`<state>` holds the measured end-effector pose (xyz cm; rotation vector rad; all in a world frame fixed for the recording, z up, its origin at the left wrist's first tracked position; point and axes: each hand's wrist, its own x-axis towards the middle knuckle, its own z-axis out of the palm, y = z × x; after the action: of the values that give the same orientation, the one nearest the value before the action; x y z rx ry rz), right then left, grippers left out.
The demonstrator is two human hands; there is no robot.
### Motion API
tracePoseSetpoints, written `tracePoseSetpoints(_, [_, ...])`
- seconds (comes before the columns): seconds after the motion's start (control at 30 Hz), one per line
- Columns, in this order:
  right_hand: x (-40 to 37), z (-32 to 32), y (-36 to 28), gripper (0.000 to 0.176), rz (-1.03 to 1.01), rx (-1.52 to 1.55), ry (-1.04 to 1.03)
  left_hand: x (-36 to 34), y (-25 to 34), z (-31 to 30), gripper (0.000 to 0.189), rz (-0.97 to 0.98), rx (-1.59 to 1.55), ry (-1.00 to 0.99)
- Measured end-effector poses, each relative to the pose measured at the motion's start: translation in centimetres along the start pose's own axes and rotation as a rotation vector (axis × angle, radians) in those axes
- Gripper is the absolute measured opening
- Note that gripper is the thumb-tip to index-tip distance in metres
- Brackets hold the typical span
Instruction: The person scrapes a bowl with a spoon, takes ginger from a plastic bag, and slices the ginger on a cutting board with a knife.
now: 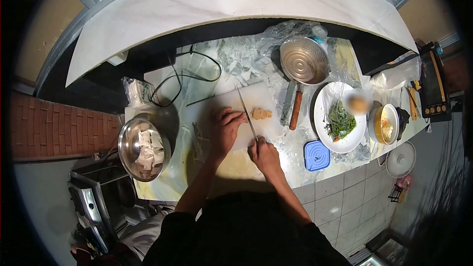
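Tan lumpy food pieces (261,114) on white cutting board (256,96), right of steel knife (245,106): likely soft, light; gentle side pinch. Right grip (264,153) clamped on knife handle; left grip (227,127) on board, closure unclear.

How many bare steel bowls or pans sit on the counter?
2: a steel bowl at the left end, a steel pan beyond the cutting board. Plastic may hide more.
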<state>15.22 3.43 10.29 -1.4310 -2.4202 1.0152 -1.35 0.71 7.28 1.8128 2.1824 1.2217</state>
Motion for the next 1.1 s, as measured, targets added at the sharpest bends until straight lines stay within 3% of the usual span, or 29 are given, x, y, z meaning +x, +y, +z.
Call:
tracePoseSetpoints(0.13, [0.0, 0.1, -0.2, 0.022, 0.0, 0.02, 0.03, 0.1, -0.3, 0.4, 0.023, -0.024, -0.122, 0.018])
tracePoseSetpoints(0.33, [0.1, 0.2, 0.0, 0.022, 0.015, 0.028, 0.003, 0.2, 0.0, -0.1, 0.02, -0.045, 0.037, -0.021])
tracePoseSetpoints(1.1, [0.1, 1.7, -0.5, 0.022, -0.035, 0.025, 0.091, -0.4, -1.1, 0.9, 0.022, 0.043, -0.039, 0.03])
